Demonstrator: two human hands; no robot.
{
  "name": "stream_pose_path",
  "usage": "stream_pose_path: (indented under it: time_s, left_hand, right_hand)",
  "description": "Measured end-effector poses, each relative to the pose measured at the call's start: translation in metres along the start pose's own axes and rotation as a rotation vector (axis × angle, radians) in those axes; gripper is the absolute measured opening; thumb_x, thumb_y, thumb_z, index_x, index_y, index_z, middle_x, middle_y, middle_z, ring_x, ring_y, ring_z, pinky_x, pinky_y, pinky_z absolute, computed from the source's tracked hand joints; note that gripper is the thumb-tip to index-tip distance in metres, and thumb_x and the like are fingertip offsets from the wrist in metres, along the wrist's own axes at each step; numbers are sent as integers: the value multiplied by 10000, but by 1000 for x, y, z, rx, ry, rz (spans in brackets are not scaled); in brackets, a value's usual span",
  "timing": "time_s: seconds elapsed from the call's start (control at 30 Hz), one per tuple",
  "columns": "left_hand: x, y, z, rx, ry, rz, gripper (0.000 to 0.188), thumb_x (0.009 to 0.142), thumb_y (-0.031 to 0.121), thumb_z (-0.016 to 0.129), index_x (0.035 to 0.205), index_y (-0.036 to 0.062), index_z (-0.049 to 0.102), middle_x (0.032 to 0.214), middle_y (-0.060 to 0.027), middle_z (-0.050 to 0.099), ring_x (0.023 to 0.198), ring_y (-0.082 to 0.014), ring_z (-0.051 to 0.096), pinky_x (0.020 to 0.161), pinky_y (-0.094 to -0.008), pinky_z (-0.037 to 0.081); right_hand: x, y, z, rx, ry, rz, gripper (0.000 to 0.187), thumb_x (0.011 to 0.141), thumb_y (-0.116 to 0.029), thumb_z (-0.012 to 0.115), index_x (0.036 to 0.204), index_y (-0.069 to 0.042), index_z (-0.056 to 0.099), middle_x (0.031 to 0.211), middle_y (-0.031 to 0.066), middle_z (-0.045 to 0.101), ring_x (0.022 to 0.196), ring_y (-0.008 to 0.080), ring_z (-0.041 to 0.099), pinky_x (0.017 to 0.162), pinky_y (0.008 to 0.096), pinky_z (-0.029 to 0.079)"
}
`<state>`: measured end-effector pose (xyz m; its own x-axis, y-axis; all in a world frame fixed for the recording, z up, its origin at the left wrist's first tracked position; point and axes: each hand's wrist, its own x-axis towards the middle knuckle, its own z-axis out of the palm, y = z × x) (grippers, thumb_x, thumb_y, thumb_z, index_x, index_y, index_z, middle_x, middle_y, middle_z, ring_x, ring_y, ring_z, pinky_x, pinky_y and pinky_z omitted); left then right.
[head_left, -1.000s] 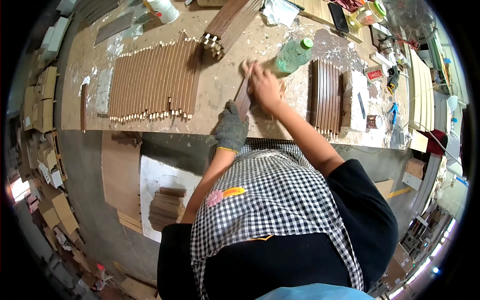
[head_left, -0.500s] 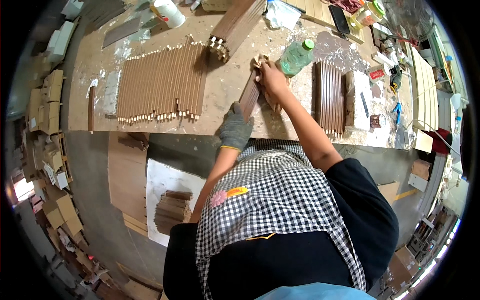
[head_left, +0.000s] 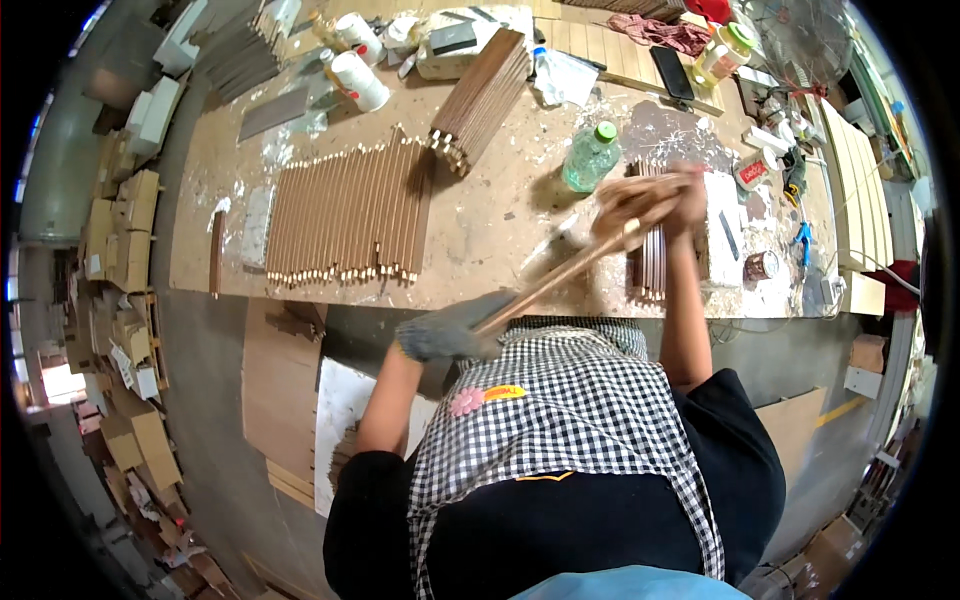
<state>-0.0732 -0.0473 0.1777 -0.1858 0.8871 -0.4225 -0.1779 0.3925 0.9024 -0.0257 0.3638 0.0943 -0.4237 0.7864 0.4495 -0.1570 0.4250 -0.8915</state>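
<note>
My left hand (head_left: 450, 328), in a dark grey glove, is closed round the near end of a brown wooden strip (head_left: 560, 275). The strip slants up to the right, above the table's front edge. At its far end my bare right hand (head_left: 686, 205) grips a crumpled brown rag (head_left: 635, 200), smeared by motion. Beneath that hand lies a stack of dark wooden strips (head_left: 650, 265), partly covered. To the left many strips with pale ends lie side by side in a wide row (head_left: 345, 215). Behind it rests a tilted bundle of strips (head_left: 485, 95).
A green-capped bottle (head_left: 592, 160) stands just left of the rag. White cups (head_left: 358, 82) are at the back left of the worktable (head_left: 480, 240). At right are a white block (head_left: 722, 230), a small tin (head_left: 761, 266) and blue-handled pliers (head_left: 803, 240). A phone (head_left: 671, 73) lies farther back.
My right hand and the rag have moved right, over the dark stack. The strip has lifted off the table, and my left hand has come nearer and left with its end. The view has shifted.
</note>
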Motion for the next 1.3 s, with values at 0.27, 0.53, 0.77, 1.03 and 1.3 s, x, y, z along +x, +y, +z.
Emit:
stream_pose_path:
  time_s: [0.27,0.53,0.77,1.03,1.3]
  left_hand:
    - [44,96,-106,591,866,24,919,779,492,727,1444,-34,374,1417,-279,478,1309,-403,489,1100,-438,396]
    - [158,112,-171,922,949,-278,834,783,408,733,1395,-52,404,1354,-289,527,1232,-409,554,1020,-455,467]
    - [160,86,-167,1261,1189,-65,795,819,379,725,1409,-40,394,1396,-290,484,1336,-434,434,1087,-502,386]
    - [80,-48,-80,1161,1412,276,616,858,270,688,1369,-12,488,1452,-212,449,1367,-422,368,1164,-520,254]
    - [45,-177,-50,1385,1084,-8,560,842,59,488,1401,35,485,1480,-158,440,1398,-322,380,1181,-484,262]
  right_hand:
    - [-2,-58,-77,576,134,653,422,1036,-414,396,1029,-32,575,965,125,653,875,238,667,822,372,559]
    - [-50,-76,-60,777,-78,852,442,1036,-397,426,986,-3,621,914,117,689,800,224,688,761,348,568]
    - [-50,-81,-56,783,-23,869,457,1021,-438,452,1079,-9,598,993,135,676,891,260,684,826,399,567]
    - [-66,-62,-23,865,-197,1135,542,1026,-489,411,1302,-40,535,1179,154,637,998,272,662,836,420,580]
    - [-89,-82,30,877,-326,1326,492,1003,-454,514,1310,-71,535,1100,111,648,905,234,672,802,419,594]
